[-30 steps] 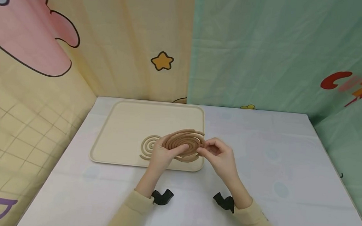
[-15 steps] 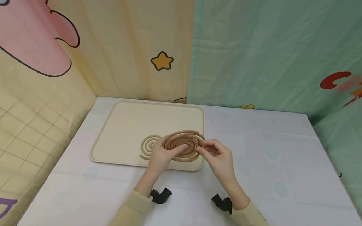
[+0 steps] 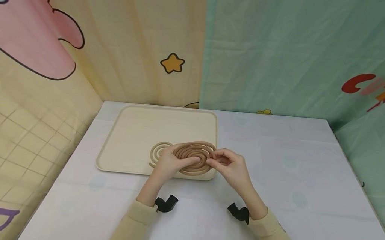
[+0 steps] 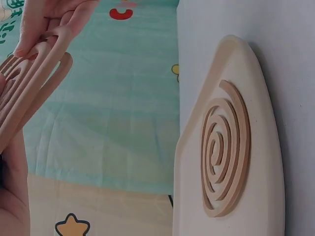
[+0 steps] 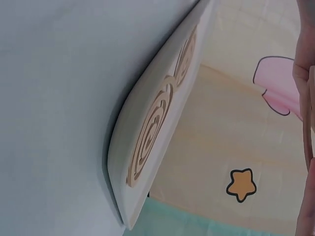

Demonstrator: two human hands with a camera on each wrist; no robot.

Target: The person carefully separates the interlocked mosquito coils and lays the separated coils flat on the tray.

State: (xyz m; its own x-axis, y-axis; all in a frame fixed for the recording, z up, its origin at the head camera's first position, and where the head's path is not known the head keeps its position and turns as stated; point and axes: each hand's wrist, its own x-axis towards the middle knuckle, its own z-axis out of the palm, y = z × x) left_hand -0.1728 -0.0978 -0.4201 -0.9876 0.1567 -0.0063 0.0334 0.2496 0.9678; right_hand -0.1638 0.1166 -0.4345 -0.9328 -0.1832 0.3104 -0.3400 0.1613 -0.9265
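Note:
In the head view, my left hand (image 3: 166,164) grips brown spiral mosquito coils (image 3: 197,150), nested in each other, its thumb lying across the upper face. My right hand (image 3: 232,169) pinches their right edge between thumb and fingers. The left wrist view shows the held coils (image 4: 37,81) raised above the tray, with a strand standing apart from the rest. Below, one coil (image 5: 151,132) lies flat on the beige tray (image 3: 134,130), mostly hidden from the head camera by the held ones. A second tray coil (image 3: 157,153) lies to its left, partly behind my left hand.
The tray sits on a white-covered table (image 3: 277,160), toward its back left. Yellow and green curtains (image 3: 269,50) with cartoon prints hang behind and at both sides. A black wrist mount (image 3: 166,204) projects from my left wrist, another (image 3: 238,213) from my right.
The held coils have come slightly lower and nearer to me, and their protruding outer end now sits closer in. My left wrist has shifted a little left; the right fingertips have edged left along the coils.

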